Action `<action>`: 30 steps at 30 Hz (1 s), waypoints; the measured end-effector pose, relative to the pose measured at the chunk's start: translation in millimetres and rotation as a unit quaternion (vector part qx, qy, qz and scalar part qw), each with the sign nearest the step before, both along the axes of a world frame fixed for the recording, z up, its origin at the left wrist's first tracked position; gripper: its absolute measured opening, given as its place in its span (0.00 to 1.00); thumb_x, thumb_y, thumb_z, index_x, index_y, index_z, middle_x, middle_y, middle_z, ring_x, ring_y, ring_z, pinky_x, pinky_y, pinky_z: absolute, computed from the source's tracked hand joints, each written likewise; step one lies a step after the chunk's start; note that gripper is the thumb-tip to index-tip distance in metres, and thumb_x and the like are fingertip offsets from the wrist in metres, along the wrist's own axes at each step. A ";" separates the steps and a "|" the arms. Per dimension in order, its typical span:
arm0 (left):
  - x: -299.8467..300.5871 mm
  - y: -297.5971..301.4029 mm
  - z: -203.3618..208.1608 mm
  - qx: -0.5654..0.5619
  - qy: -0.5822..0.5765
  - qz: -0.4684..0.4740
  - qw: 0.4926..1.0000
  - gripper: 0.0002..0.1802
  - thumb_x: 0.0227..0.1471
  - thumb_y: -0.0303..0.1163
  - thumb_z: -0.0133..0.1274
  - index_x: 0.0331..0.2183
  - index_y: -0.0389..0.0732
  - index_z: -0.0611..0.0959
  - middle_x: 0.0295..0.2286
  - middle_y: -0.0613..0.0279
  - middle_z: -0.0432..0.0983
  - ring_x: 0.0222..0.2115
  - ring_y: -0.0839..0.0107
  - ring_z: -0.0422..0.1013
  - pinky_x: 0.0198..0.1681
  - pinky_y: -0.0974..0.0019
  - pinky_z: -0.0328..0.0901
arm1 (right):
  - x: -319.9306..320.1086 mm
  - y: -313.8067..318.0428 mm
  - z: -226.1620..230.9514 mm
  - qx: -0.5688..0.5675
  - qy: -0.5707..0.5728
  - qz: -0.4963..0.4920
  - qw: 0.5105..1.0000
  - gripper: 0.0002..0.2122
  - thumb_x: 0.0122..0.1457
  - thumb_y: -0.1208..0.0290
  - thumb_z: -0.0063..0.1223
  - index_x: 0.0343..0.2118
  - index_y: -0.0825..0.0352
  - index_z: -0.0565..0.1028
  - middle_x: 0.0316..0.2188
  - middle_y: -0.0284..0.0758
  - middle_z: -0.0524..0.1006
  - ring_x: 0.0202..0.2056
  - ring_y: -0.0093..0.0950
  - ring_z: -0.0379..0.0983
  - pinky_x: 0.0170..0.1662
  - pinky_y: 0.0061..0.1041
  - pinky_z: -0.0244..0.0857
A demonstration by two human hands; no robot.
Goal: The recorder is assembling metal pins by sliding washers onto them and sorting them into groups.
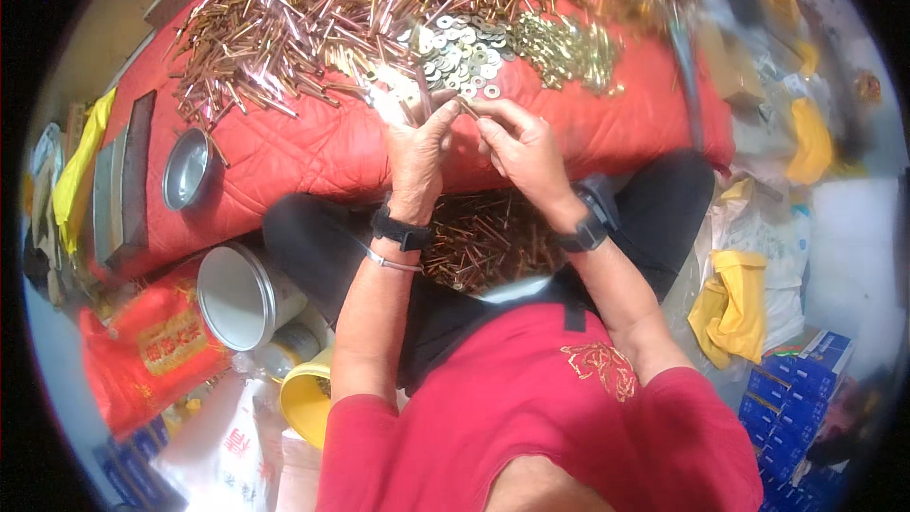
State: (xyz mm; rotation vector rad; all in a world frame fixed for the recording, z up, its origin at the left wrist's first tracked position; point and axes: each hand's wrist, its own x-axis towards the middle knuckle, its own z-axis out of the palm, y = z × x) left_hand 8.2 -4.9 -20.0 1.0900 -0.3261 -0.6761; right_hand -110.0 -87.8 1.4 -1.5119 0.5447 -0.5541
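The left hand (417,152) and right hand (527,154), fingertips closed, seem to pinch one slim rod (468,110) between them, washers (461,59) heaped at 12 o'clock, presumably for easy reach, while the yellow bucket (301,405) at 7 o'clock has unclear contents and the metal bowl (190,169) sits at 9.

I'm seeing over my remote feed a metal bowl (192,171) sitting just past nine o'clock, with a yellow cloth (83,171) hanging farther out on that bearing. Between eight and nine, a white bucket (232,299) is showing its round mouth, and a red bag (156,351) is lying beside it. A white sack (218,455) is slumping at half past seven. Across from these, a cardboard box (730,73) is resting at two, a yellow bag (730,308) is drooping between three and four, and blue boxes (787,408) are sitting stacked at four.
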 end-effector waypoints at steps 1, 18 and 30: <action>-0.2 -0.3 -0.6 -0.010 -0.002 -0.002 1.000 0.11 0.49 0.24 0.57 0.37 0.34 0.79 0.18 0.75 0.68 0.13 0.87 0.56 0.13 0.81 0.48 | 0.8 0.2 -2.6 -0.043 -0.010 -0.005 0.999 0.09 0.60 0.74 0.49 0.41 0.67 0.76 0.22 0.27 0.74 0.20 0.12 0.65 0.22 0.14 0.59; -10.3 1.3 2.7 -0.001 0.002 -0.021 1.000 0.13 0.50 0.25 0.57 0.40 0.36 0.80 0.26 0.69 0.77 0.14 0.87 0.59 0.14 0.81 0.51 | 5.9 2.4 -2.9 -0.163 0.006 -0.075 0.984 0.11 0.57 0.78 0.48 0.44 0.68 0.72 0.25 0.41 0.76 0.26 0.29 0.74 0.31 0.27 0.67; -26.4 0.1 7.0 0.027 -0.031 -0.086 0.995 0.16 0.55 0.36 0.53 0.40 0.33 0.79 0.27 0.68 0.76 0.15 0.89 0.59 0.15 0.82 0.51 | 0.2 -21.3 -3.6 0.155 -0.082 0.008 0.984 0.11 0.62 0.71 0.48 0.46 0.68 0.72 0.24 0.28 0.73 0.18 0.10 0.60 0.18 0.09 0.51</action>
